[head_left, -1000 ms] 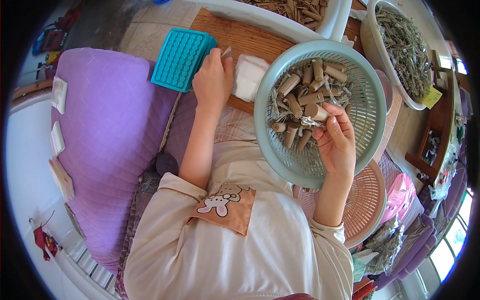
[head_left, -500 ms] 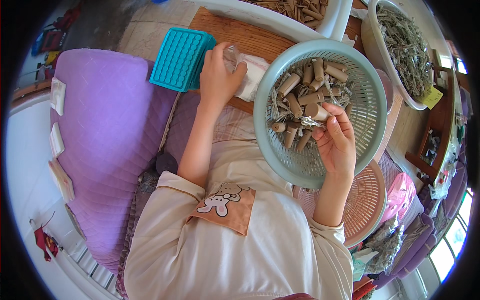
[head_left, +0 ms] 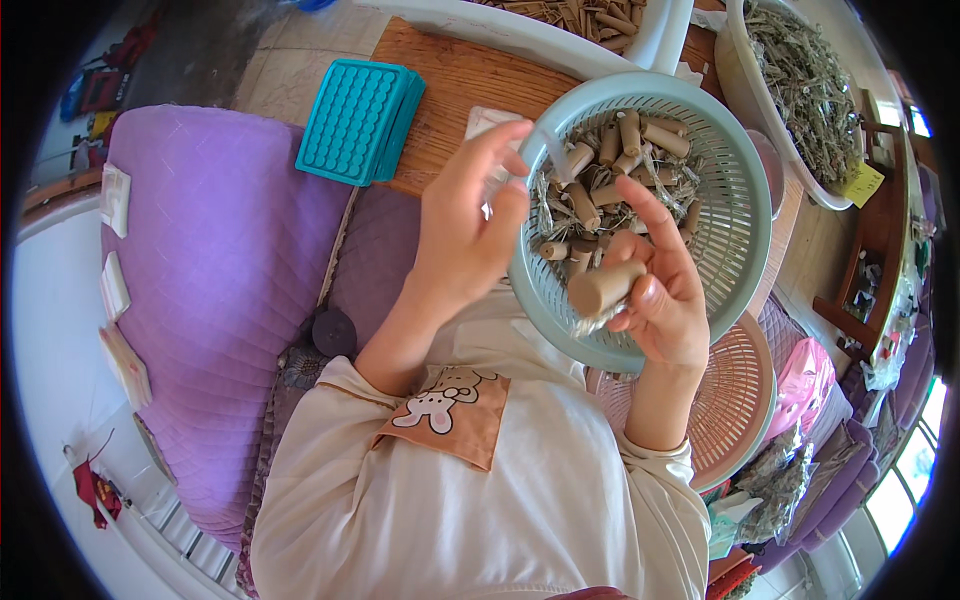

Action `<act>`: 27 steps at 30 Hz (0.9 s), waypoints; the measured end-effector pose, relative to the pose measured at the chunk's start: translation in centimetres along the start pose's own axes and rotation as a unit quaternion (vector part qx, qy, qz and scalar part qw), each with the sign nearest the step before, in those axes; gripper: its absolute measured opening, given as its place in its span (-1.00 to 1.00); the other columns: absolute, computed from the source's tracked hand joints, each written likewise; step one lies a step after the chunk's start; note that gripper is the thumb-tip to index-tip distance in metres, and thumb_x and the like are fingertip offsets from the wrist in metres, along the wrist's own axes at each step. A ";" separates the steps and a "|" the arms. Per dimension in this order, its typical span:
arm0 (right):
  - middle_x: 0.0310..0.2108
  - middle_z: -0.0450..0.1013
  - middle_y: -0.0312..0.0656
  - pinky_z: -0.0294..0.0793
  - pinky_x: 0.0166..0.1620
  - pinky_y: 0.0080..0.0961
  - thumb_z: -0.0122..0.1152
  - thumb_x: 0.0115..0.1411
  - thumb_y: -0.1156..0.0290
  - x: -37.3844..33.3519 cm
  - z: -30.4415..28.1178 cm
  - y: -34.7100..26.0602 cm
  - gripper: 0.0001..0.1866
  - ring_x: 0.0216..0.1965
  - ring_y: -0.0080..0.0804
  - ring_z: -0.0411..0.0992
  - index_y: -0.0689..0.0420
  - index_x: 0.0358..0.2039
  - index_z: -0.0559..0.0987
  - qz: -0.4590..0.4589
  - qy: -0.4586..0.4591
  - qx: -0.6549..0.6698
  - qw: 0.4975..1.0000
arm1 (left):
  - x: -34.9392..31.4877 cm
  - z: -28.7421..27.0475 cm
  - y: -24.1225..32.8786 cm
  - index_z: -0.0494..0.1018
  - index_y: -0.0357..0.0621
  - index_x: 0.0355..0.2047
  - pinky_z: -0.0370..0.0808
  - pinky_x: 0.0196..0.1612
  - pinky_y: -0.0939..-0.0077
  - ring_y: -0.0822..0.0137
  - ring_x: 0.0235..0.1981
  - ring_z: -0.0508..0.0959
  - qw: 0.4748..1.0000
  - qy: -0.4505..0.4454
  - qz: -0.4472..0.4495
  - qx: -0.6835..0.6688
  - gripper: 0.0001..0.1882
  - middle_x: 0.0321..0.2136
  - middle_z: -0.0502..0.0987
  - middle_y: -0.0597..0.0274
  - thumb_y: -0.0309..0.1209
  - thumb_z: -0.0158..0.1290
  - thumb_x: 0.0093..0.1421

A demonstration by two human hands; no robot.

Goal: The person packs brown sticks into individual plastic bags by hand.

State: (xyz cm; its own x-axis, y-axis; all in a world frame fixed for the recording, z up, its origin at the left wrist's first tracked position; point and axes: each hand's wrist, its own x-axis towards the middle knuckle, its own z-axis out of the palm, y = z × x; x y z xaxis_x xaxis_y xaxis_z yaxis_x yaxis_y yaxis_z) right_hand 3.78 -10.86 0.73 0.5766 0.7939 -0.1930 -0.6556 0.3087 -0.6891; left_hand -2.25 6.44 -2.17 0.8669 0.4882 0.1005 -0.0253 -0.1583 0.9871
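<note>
Between the thumb and fingers of my right hand is a tan cylinder, like a short cardboard tube, tilted with its round end toward me. Pale stringy material hangs below it, and the index finger stretches up free of it. My left hand pinches a thin clear plastic piece, seemingly a small bag, at the left rim of the grey-green basket. Several similar tan cylinders lie in that basket among clear wrapping and dry strands. Behind my left fingers lies a white stack, partly hidden.
A teal molded tray stack stands on the wooden table at the left. White tubs hold brown pieces and dried plant matter at the back. A pink basket sits below the grey-green one; a purple padded cover lies left.
My left hand has moved right from the white stack to the basket rim, with clear plastic in its fingers. My right hand has brought the cylinder nearer me and tilted it, lifting the index finger.
</note>
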 end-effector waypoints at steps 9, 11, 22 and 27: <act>-0.38 0.33 -0.22 0.33 -0.41 -0.74 0.17 0.03 0.45 -0.9 -0.4 -1.6 -0.57 -0.46 -0.64 0.31 0.29 -0.09 0.31 0.012 -0.040 -0.187 0.981 | -1.5 1.6 1.8 0.32 -0.12 -0.12 0.42 -0.54 0.40 0.20 -0.54 0.48 0.973 -0.109 0.141 0.145 -0.52 -0.47 0.42 0.14 -0.54 0.00 -0.17; -0.38 0.36 -0.22 0.32 -0.40 -0.67 0.18 0.03 0.42 -1.4 -0.9 -2.3 -0.72 -0.44 -0.59 0.34 0.31 -0.28 0.43 -0.005 -0.061 -0.204 0.977 | -1.5 1.4 1.8 0.33 -0.12 -0.13 0.42 -0.54 0.41 0.22 -0.55 0.47 0.975 -0.137 0.125 0.118 -0.52 -0.46 0.43 0.14 -0.53 0.01 -0.17; -0.51 0.44 -0.17 0.38 -0.47 -0.57 0.21 0.01 0.32 -1.2 -3.2 -5.5 -0.75 -0.53 -0.35 0.41 0.27 -0.42 0.52 -0.095 -0.357 -0.333 0.868 | -0.4 0.8 -0.8 0.34 -0.22 -0.08 0.31 -0.48 0.66 0.56 -0.54 0.37 0.828 -0.465 -0.165 -0.264 -0.36 -0.32 0.48 0.27 0.03 0.08 -0.02; -0.51 0.44 -0.16 0.37 -0.47 -0.56 0.20 0.02 0.34 -1.0 -3.4 -5.5 -0.76 -0.52 -0.34 0.41 0.27 -0.41 0.52 -0.104 -0.380 -0.339 0.854 | -0.3 0.9 0.5 0.44 -0.27 -0.26 0.37 -0.34 0.66 0.56 -0.44 0.45 0.739 -0.581 -0.217 -0.264 -0.66 -0.46 0.52 0.29 -0.26 0.09 0.04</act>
State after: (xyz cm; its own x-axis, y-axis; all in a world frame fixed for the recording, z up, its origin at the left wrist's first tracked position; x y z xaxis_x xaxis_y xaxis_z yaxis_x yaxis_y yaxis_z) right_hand 8.50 -15.13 2.33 -0.0049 0.9493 0.3143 0.0041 0.3143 -0.9493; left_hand -2.05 5.46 -1.80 0.6852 -0.7197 -0.1122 0.4555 0.3032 0.8370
